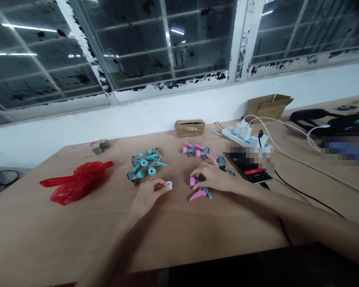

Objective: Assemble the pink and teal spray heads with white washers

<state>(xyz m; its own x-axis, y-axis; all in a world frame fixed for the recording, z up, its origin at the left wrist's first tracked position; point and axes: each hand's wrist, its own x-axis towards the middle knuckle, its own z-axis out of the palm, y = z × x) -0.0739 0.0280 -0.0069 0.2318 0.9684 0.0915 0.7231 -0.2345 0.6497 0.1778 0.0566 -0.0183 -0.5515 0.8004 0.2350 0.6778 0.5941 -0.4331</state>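
My left hand pinches a small white ring-shaped piece between thumb and fingertips, just above the table. My right hand has its fingers closed around a grey trigger sprayer head with a pink collar. Below that hand lies another part with a curved pink lever; whether it belongs to the held piece I cannot tell. More pink-and-grey sprayer heads lie behind my right hand. Beyond my left hand is a pile of teal-and-grey sprayer heads, some with round white discs showing in their collars.
A red plastic bag lies on the left of the wooden table. A small cardboard box stands by the wall. On the right are a phone, a power strip with trailing cables, and an open carton.
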